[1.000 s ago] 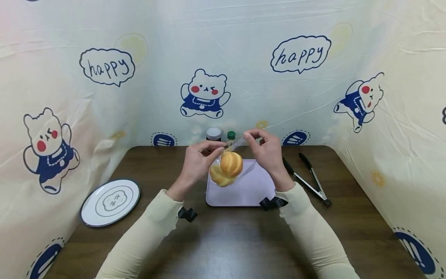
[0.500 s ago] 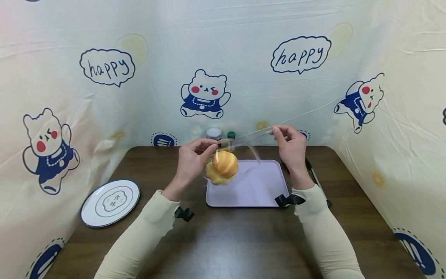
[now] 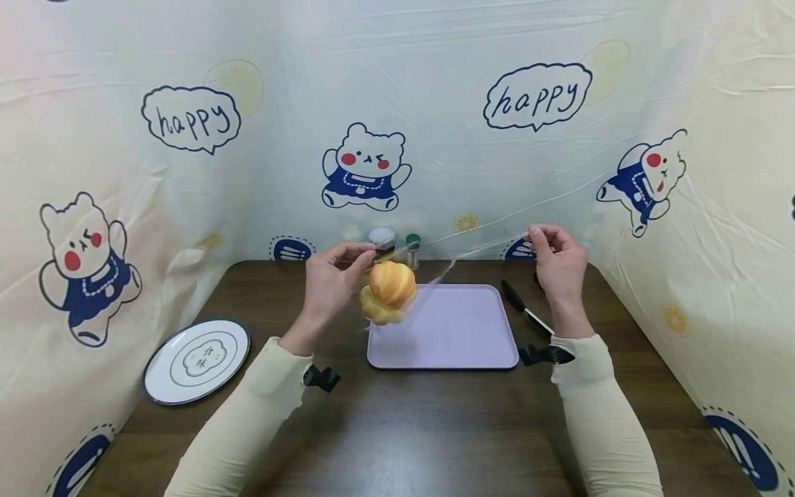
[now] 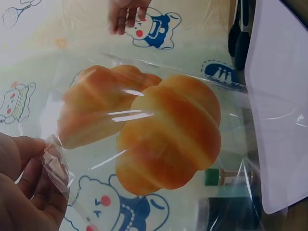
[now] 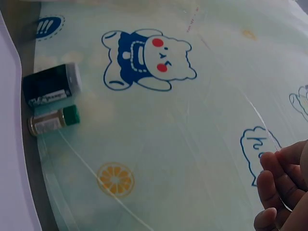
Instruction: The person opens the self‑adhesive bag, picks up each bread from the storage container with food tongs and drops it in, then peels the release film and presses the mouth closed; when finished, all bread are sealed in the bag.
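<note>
My left hand [image 3: 332, 279] pinches the edge of a clear plastic bag [image 4: 57, 168] between thumb and fingers. Inside the bag are two golden bread rolls, the nearer roll [image 4: 173, 134] overlapping the farther roll [image 4: 98, 106]. The bag hangs in the air over the left back of a pale purple tray [image 3: 444, 338]. Well off to the right, my right hand [image 3: 561, 266] pinches the end of a thin clear plastic strip [image 3: 487, 246]. That strip runs back toward the bag; whether it is still joined to the bag I cannot tell.
Black-handled tongs [image 3: 524, 305] lie right of the tray, partly hidden by my right arm. A white plate [image 3: 199, 362] with a dark rim is at the left table edge. Behind the tray stand a dark jar [image 5: 50, 86] and a small green-capped bottle [image 5: 53, 120].
My right hand has moved far to the right, drawing the clear strip away from the bag. My left hand and the bagged rolls have shifted slightly left.
</note>
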Demonstrator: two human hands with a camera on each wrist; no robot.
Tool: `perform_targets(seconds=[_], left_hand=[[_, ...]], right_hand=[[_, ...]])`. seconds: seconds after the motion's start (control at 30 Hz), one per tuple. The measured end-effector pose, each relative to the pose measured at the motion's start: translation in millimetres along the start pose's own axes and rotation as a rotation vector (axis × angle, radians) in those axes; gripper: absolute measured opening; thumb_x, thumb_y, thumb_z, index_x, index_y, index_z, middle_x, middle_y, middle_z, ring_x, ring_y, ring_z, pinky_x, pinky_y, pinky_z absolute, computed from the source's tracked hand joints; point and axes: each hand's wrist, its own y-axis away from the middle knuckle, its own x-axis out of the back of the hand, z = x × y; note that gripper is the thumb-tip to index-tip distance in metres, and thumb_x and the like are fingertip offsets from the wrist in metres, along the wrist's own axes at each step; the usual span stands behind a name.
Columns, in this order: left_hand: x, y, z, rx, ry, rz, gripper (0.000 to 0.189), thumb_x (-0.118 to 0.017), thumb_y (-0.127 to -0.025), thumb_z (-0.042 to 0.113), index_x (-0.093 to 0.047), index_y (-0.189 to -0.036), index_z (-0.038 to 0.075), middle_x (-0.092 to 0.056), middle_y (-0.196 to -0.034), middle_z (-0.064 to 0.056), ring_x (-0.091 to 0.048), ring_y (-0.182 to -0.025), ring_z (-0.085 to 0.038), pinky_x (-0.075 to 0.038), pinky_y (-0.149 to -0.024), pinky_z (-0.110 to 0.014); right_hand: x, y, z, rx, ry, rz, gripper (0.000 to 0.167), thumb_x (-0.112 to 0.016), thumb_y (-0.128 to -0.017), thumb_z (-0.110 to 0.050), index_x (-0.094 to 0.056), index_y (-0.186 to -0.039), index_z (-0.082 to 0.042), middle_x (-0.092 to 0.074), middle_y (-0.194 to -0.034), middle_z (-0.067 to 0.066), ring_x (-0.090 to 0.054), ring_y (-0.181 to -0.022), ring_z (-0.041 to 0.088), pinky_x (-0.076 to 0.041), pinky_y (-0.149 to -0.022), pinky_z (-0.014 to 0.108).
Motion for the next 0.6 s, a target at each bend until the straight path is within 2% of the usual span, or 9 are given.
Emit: perform_targets(seconds=[0.1,0.23,0.37,0.47,0.6], left_hand=[[4.0,-1.0,-0.7,-0.004,-0.009,0.023,0.022,-0.075,-0.090,0.027,-0.078,-0.103,0.011,-0.077,-0.098,-0.008,-0.066,-0.082,-0.016,-0.055,-0.071,-0.018],[9.2,-2.3,-1.7,-0.005,-0.034,0.061,0.021,-0.075,-0.090,0.031,-0.079,-0.101,0.013,-0.077,-0.096,-0.007,-0.066,-0.081,-0.012,-0.054,-0.071,-0.019],[13.0,-3.2,-0.7,0.005,-0.049,0.091,0.022,-0.075,-0.090,0.031,-0.079,-0.101,0.013,-0.077,-0.097,-0.007,-0.065,-0.080,-0.012,-0.054,-0.068,-0.018],[14.2,-4.0,0.8,0.011,-0.047,0.098,0.022,-0.075,-0.090,0.030,-0.079,-0.101,0.012,-0.077,-0.097,-0.009,-0.065,-0.078,-0.012,-0.053,-0.065,-0.018],[14.1,-4.5,2.3,0.023,-0.035,0.096,0.022,-0.076,-0.090,0.030,-0.079,-0.102,0.012,-0.077,-0.098,-0.008,-0.066,-0.079,-0.013,-0.053,-0.064,-0.017]], right_hand=[[7.9,-3.5,8.9,-0.032,0.021,0.020,0.025,-0.066,-0.096,-0.015,-0.070,-0.105,0.008,-0.069,-0.079,-0.017,-0.059,-0.072,0.001,-0.045,-0.064,0.015],[17.1,-11.1,31.8,-0.088,0.054,0.047,0.028,-0.066,-0.097,-0.023,-0.071,-0.107,0.003,-0.068,-0.081,-0.019,-0.059,-0.074,0.002,-0.045,-0.068,0.018],[23.0,-16.6,49.4,-0.105,0.042,0.063,0.027,-0.066,-0.096,-0.029,-0.072,-0.104,-0.004,-0.069,-0.083,-0.015,-0.058,-0.074,0.003,-0.045,-0.070,0.019],[24.9,-17.4,55.2,-0.103,0.000,0.070,0.024,-0.067,-0.096,-0.024,-0.072,-0.103,-0.002,-0.071,-0.083,-0.011,-0.059,-0.072,0.004,-0.047,-0.069,0.018],[27.2,-17.1,59.7,-0.117,-0.025,0.064,0.025,-0.067,-0.096,-0.022,-0.072,-0.103,0.001,-0.071,-0.081,-0.013,-0.062,-0.070,0.004,-0.048,-0.067,0.017]])
